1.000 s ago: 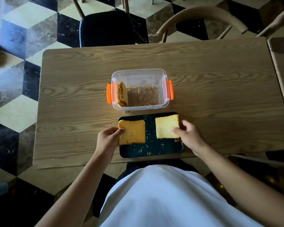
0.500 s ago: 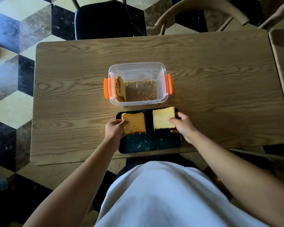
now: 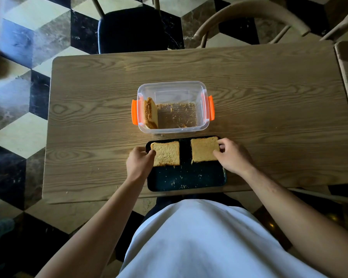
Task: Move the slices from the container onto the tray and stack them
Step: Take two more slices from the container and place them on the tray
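I see the container (image 3: 172, 107) holding one upright slice (image 3: 150, 113) at its left; my left hand (image 3: 139, 163) and right hand (image 3: 232, 157) each have fingers pinching a tray slice (image 3: 166, 153) (image 3: 204, 149) on the tray (image 3: 185, 177).

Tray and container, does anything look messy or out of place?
Crumbs litter the dark tray and the container floor. The two slices lie side by side, not stacked; one slice stands on edge against the container's left wall.

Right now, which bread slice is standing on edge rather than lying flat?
The slice in the container, leaning against its left wall; the other two lie flat on the tray.
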Demonstrator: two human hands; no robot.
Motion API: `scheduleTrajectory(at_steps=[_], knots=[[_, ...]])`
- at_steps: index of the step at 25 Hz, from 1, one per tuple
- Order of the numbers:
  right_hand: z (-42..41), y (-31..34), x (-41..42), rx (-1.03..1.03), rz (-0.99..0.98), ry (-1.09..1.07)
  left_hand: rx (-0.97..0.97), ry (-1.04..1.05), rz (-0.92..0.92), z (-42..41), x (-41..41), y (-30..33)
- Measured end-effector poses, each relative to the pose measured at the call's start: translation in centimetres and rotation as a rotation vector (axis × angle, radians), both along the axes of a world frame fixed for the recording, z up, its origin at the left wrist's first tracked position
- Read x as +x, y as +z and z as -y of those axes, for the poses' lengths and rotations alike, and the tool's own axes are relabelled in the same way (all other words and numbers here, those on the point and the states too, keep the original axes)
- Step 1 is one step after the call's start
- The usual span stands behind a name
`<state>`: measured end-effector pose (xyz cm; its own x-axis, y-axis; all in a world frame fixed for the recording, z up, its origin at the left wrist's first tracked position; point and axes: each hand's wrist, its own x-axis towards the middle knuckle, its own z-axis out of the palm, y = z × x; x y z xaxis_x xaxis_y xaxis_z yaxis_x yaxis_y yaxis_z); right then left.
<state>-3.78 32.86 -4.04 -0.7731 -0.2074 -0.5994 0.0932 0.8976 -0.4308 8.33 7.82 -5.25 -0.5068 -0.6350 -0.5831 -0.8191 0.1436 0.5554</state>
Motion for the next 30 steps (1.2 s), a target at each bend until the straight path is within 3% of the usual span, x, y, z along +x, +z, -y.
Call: scheduleTrajectory(at_steps=[4,8,12,16,20,26,30], knots=[[5.6,3.7,-1.4,-0.275,-0.096,0.15,-0.084,0.022,-0.166,0.8,-1.4,3.1],[13.0,4.5,-4.3,-0.45,-0.117,0.15,0.041,0.047,-0.37,1.9,-5.0,5.7],[17.9,1.5,-6.5,-0.387,-0.002,0.101,0.058,-0.041,-0.337,2.1,-8.6,6.4],[20.0,-1.0,-7.5,-0.303,0.075,0.089,0.229,0.093,-0.339,1.7,-9.3,6.8],[20.9,-1.9,-7.6,-0.267,0.079,0.147,0.207,0.095,-0.338,1.2,-9.4,6.6],[20.3,-2.6,-7.8,-0.306,0.162,0.086,0.183,0.115,-0.316,1.1,-9.5,5.8],[19.0,-3.3,-8.4,-0.402,0.26,0.005,0.168,0.021,-0.257,0.9,-10.3,5.4]])
